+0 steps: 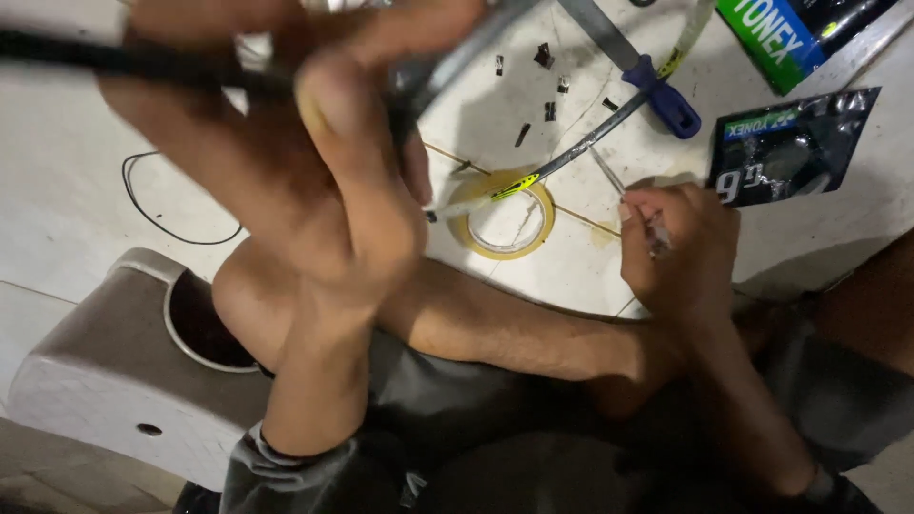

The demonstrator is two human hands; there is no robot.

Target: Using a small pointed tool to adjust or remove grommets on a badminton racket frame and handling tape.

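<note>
Black racket frame gripped across upper left of the frame, left hand wrapped tightly around it, fingers closed, blurred by nearness to the camera. Right of centre, right hand with grip pinched on one thin metal tool, tip pointing up-left over the white floor. One roll of yellow tape lying flat at centre, one dark shaft with yellow marking crossing above it. One blue-handled tool at upper right. Five or so small black clips scattered near top centre. Two packets at upper right: one green, one black. One loop of black string at left. One grey stool with round hole at lower left
</note>
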